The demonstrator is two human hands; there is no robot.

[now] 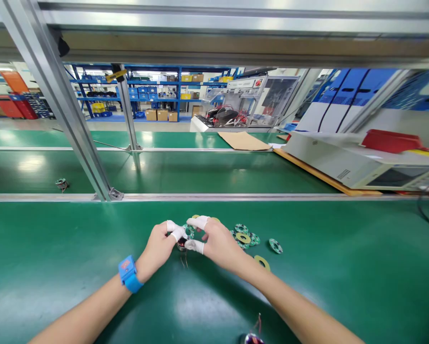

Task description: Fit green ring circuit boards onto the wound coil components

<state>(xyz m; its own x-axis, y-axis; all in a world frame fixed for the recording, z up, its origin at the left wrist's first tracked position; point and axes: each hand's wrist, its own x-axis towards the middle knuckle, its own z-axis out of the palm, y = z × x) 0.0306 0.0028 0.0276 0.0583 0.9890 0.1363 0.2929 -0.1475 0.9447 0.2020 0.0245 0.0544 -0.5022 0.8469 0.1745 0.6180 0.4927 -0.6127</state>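
A green ring-shaped circuit board (189,232) sits tilted at the top of a motor stator (181,244) with copper windings. Two thin wires hang below the stator. My left hand (161,244), with white finger cots and a blue wrist strap, closes on the stator's left side, its thumb by the board's edge. From the right, my right hand (218,240) curls its cotted thumb and index finger around the board, the thumb close to the stator. The fingers partly hide both parts. Beyond my right hand lie several loose circuit boards (241,228) and yellow rings (262,262).
Another stator (252,338) stands at the green bench's (74,267) front edge; one more (61,184) lies behind the metal rail (218,197). An aluminium post (62,102) rises at left. A grey instrument case (338,160) occupies the back right, near brown cardboard (245,140).
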